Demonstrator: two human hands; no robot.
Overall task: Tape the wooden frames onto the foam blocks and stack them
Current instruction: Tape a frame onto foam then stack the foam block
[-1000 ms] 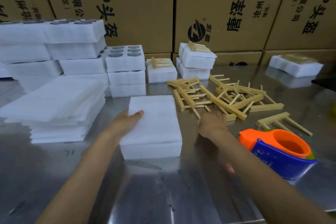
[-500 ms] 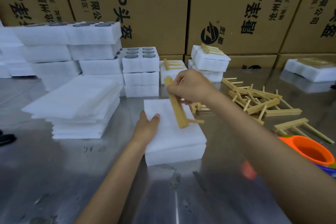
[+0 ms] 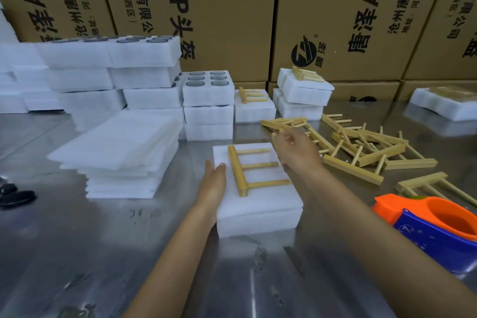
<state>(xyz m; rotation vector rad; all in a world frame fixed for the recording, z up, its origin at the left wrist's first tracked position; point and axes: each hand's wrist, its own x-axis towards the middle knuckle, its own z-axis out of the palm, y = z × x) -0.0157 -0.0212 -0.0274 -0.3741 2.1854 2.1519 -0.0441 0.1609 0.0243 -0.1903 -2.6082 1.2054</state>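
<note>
1. A shiny metal tabletop [image 3: 77,253] runs up to a wall of printed cardboard boxes [image 3: 224,16]; the slick surface gives the foam little grip, so a sideways nudge could make it slide.
2. At the left, a pile of thin foam sheets [image 3: 116,155] sits near the work; a sweeping elbow could topple it.
3. The left hand [image 3: 215,175] lies flat, fingers straight, against the left edge of the foam block [image 3: 258,204], steadying it. Lifting it too soon would probably free the block to shift.
4. The wooden frame [image 3: 247,170] lies loose on the block's top, untaped, its bar to the left and three pegs pointing right. Any jolt could skew it or roll it off.
5. The right hand [image 3: 296,152] hovers above the block's far right corner, fingers loosely curled and gripping nothing; it could brush the peg ends.
6. The tape dispenser [image 3: 438,235] waits at the near right, beyond a heap of spare frames [image 3: 361,147]; reaching for it could snag that heap.
</note>
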